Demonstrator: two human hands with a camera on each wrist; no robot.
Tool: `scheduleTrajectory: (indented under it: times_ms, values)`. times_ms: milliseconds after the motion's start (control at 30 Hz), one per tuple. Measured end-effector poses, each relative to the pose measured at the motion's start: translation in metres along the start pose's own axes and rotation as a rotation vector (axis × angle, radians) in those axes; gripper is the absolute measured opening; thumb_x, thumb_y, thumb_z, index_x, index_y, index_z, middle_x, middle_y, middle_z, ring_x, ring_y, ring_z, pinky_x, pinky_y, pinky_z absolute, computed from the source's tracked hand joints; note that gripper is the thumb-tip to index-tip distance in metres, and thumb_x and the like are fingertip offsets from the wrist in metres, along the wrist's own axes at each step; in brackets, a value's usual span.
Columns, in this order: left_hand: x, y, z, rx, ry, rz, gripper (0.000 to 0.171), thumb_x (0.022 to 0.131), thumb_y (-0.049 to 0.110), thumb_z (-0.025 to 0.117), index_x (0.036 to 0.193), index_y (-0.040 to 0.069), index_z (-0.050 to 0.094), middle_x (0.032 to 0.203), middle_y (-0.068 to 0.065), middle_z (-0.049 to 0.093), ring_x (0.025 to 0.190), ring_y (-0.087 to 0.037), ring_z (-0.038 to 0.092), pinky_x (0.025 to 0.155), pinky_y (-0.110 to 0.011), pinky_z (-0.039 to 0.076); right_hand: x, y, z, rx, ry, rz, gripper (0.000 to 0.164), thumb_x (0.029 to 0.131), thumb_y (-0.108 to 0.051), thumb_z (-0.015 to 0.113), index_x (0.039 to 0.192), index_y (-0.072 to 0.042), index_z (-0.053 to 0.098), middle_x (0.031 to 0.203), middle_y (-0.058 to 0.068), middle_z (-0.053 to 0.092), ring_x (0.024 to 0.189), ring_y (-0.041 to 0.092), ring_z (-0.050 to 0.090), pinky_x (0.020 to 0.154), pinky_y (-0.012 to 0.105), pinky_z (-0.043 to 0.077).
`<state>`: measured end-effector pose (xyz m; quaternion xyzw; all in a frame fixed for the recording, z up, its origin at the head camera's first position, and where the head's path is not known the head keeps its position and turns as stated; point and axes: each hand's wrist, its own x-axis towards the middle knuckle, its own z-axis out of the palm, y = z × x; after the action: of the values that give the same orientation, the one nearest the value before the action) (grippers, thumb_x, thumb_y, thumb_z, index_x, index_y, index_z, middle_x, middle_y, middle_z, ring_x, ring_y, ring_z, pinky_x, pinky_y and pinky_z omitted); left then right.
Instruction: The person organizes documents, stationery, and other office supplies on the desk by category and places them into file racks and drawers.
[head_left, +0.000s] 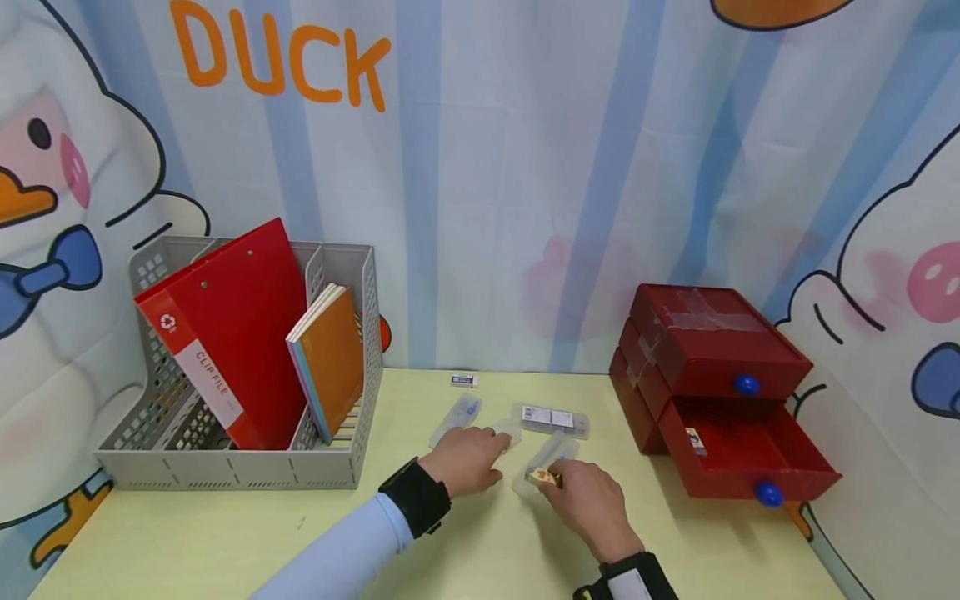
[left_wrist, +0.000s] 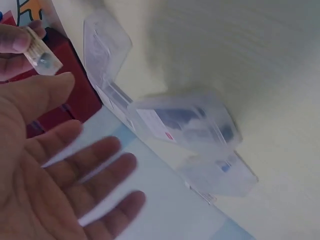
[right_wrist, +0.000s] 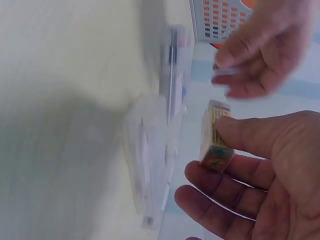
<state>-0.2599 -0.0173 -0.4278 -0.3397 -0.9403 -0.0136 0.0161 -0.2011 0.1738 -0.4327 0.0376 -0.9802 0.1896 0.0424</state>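
In the head view my right hand (head_left: 591, 502) pinches a small yellowish patterned eraser (head_left: 540, 477) between thumb and fingers, just above the table. The right wrist view shows the eraser (right_wrist: 214, 135) as a block with printed lines on its side and a plant-like mark on its end. My left hand (head_left: 465, 461) hovers to the left with spread fingers and holds nothing visible in the left wrist view. Beside the hands lie an open clear plastic case (head_left: 553, 454) and a clear case (head_left: 456, 417) with bluish contents. Behind is a labelled grey translucent case (head_left: 573, 423).
A white and blue eraser (head_left: 464, 381) lies near the curtain. On the right stands a red drawer box (head_left: 712, 342); its lower drawer (head_left: 750, 486) is pulled out, with a small patterned item (head_left: 696, 442) inside. A grey basket (head_left: 225, 471) at left holds a red clip file (head_left: 240, 333) and notebooks (head_left: 333, 358).
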Motion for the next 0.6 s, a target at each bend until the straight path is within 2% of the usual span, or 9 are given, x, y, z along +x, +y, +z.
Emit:
scheduleTrajectory:
  times_ms: [167, 300, 433, 600]
  values:
    - [-0.004, -0.008, -0.002, 0.093, -0.061, -0.163, 0.036, 0.085, 0.035, 0.077, 0.11, 0.011, 0.068, 0.091, -0.005, 0.066, 0.082, -0.021, 0.062, 0.076, -0.042, 0.051, 0.002, 0.008, -0.012, -0.026, -0.007, 0.052, 0.022, 0.09, -0.025, 0.071, 0.103, -0.008, 0.074, 0.085, 0.004, 0.067, 0.069, 0.018, 0.054, 0.057, 0.035, 0.04]
    - [-0.009, -0.013, 0.0, 0.17, -0.057, -0.259, 0.025, 0.083, 0.03, 0.076, 0.097, 0.009, 0.071, 0.086, -0.007, 0.067, 0.081, -0.025, 0.063, 0.081, -0.05, 0.05, 0.003, 0.018, -0.024, -0.02, 0.009, 0.093, 0.026, 0.089, -0.024, 0.07, 0.107, -0.005, 0.073, 0.088, 0.005, 0.067, 0.071, 0.019, 0.055, 0.059, 0.036, 0.042]
    - [-0.013, -0.021, 0.002, 0.205, -0.063, -0.315, 0.024, 0.084, 0.03, 0.075, 0.095, 0.009, 0.072, 0.089, -0.01, 0.069, 0.087, -0.03, 0.065, 0.086, -0.056, 0.048, 0.003, 0.034, -0.039, -0.037, 0.058, 0.116, 0.029, 0.087, -0.023, 0.071, 0.106, -0.002, 0.072, 0.088, 0.008, 0.066, 0.071, 0.022, 0.055, 0.061, 0.038, 0.046]
    - [-0.015, -0.03, 0.001, 0.173, -0.078, -0.348, 0.028, 0.083, 0.032, 0.076, 0.098, 0.008, 0.072, 0.092, -0.011, 0.069, 0.089, -0.031, 0.065, 0.087, -0.058, 0.047, 0.001, 0.057, -0.068, -0.058, 0.124, 0.152, 0.033, 0.09, -0.025, 0.071, 0.107, 0.003, 0.07, 0.088, 0.012, 0.064, 0.073, 0.025, 0.056, 0.063, 0.042, 0.048]
